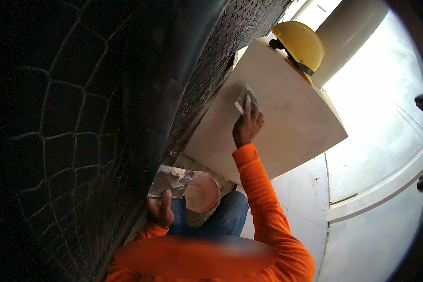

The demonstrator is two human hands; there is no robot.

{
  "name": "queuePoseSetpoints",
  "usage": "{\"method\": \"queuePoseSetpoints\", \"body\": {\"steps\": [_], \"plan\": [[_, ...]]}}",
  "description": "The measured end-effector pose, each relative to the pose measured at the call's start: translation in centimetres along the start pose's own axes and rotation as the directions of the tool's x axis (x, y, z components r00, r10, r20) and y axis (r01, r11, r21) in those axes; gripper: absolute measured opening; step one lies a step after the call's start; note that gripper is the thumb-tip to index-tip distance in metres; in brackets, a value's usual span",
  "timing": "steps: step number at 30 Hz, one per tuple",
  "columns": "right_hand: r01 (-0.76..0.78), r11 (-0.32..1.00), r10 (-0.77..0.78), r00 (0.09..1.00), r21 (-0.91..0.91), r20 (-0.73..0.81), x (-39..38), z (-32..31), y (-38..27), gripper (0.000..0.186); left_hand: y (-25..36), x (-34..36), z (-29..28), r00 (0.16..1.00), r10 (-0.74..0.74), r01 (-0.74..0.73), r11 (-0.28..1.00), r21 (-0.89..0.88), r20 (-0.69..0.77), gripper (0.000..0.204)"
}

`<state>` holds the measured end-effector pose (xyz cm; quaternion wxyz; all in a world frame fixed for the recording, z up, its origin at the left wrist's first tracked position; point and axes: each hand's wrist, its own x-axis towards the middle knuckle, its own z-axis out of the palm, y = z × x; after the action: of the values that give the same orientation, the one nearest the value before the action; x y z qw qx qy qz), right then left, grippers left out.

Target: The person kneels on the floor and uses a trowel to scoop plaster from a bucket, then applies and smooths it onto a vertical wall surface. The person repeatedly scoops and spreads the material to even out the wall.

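Observation:
With my right arm stretched forward, my right hand (248, 126) is closed around a putty knife (247, 96). Its blade lies against, or very close to, the smooth pale face of a large block-like surface (286, 127). Low on the left, my left hand (161, 210) grips a flat metal plate (173, 182) that carries smears of pale putty; the thumb presses on its near edge. Just right of this plate, between my knees, stands a reddish round bucket (203, 191) with pale residue inside. The plate hides part of the bucket's rim.
A yellow hard hat (301, 46) rests on the top edge of the pale block. Black wire mesh (75, 136) and a dark post (160, 84) run close along my left. To the right are floor tiles (305, 188) and a bright glassy panel (376, 164).

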<state>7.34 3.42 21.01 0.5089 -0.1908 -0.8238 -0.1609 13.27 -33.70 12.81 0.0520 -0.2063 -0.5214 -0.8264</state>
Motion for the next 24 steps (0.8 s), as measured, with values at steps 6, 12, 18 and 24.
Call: {"method": "queuePoseSetpoints", "body": {"steps": [6, 12, 18, 24], "plan": [[0.060, 0.983, -0.012, 0.963, -0.172, 0.268, -7.5, 6.4, -4.3, 0.067, -0.5, 2.5, -5.0, 0.876, 0.433, -0.473, 0.859, 0.196, 0.214, 0.040], [0.144, 0.990, -0.131, 0.893, 0.003, 0.431, -16.4, 11.6, -5.0, 0.059, -3.2, 7.7, -5.1, 0.590, 0.771, -0.789, 0.488, 0.372, 0.240, 0.039], [0.400, 0.916, -0.359, 0.766, 0.042, 0.534, -23.6, 15.1, -1.3, 0.052, -3.8, 8.1, -4.8, 0.700, 0.695, -0.669, 0.556, 0.493, 0.167, 0.044], [0.543, 0.840, -0.316, 0.475, 0.009, 0.821, -25.3, 10.8, 0.7, 0.057, -6.1, 7.1, -6.0, 0.731, 0.655, -0.661, 0.610, 0.437, 0.191, 0.047]]}}
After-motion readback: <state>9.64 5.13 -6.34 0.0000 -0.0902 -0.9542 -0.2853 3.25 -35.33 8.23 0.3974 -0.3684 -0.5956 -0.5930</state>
